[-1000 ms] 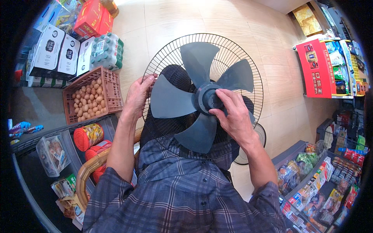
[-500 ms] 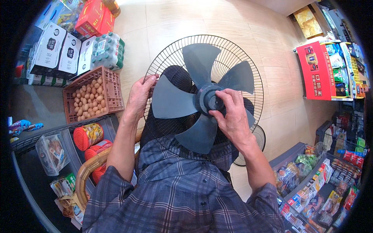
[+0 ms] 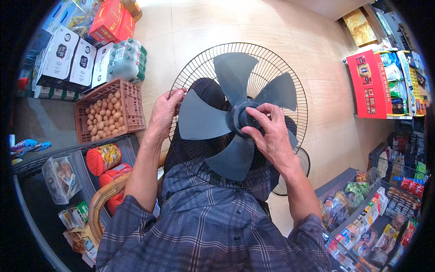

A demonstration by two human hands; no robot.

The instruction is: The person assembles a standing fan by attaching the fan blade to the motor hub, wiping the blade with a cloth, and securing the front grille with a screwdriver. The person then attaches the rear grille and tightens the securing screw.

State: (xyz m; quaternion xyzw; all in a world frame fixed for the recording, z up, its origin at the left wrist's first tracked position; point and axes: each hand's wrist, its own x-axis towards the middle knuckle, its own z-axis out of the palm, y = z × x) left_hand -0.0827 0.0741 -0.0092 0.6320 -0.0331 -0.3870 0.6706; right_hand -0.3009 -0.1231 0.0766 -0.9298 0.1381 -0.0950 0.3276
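Observation:
A fan with dark grey blades (image 3: pixel 204 117) and a round black wire guard (image 3: pixel 299 93) rests across my lap, its blades facing up. At the centre sits a dark round hub knob (image 3: pixel 242 119). My right hand (image 3: pixel 272 133) pinches this knob, thumb at its near side and fingers at its far side. My left hand (image 3: pixel 165 111) grips the guard's left rim between thumb and fingers.
On the left stand a brown crate of eggs (image 3: pixel 104 113), white cartons (image 3: pixel 63 56), shrink-wrapped bottles (image 3: pixel 127 61) and red-lidded jars (image 3: pixel 103 158). A curved bamboo chair arm (image 3: pixel 97 204) lies beside my left forearm. A red display box (image 3: pixel 369 84) and snack shelves (image 3: pixel 362 217) are on the right.
My right hand's fingers have shifted slightly left around the hub knob. The blades look nearly unchanged, and my left hand stays on the guard's rim.

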